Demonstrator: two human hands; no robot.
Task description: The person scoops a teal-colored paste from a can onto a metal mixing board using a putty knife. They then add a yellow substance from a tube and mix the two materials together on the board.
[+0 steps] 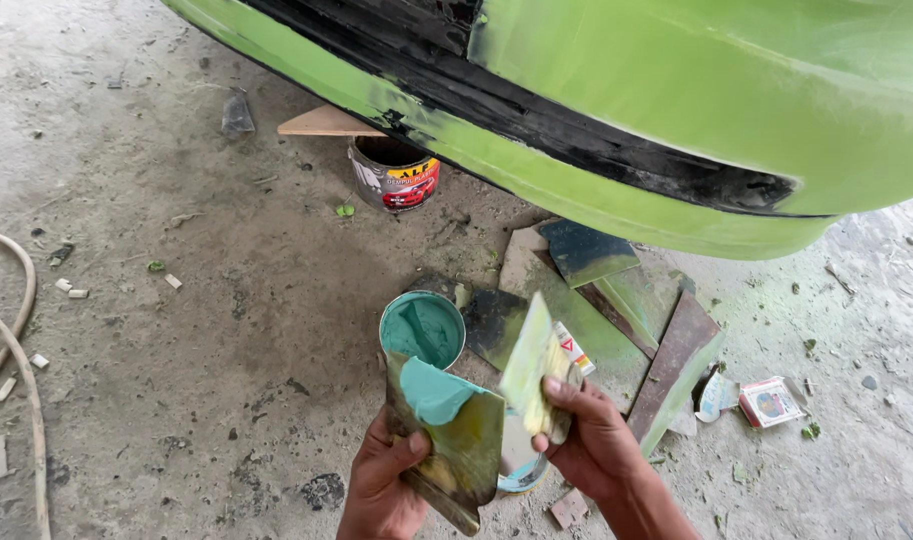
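I have both forearms coming up from the bottom edge of the view, bare, hands raised side by side. My left hand (381,480) is curled shut, thumb pressed across the front. My right hand (591,440) sits just beside it, slightly higher, fingers bunched in a pinching grip, thumb uppermost.

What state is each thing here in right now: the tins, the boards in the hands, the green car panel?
Small tin: open, holding teal putty.
Red-labelled tin: open, standing on the ground.
Mixing board: held in left hand, teal putty blob on top.
Spreader: gripped upright in right hand.
Green car panel: smeared, black strip exposed.
Scrap boards: lying flat, putty-stained.
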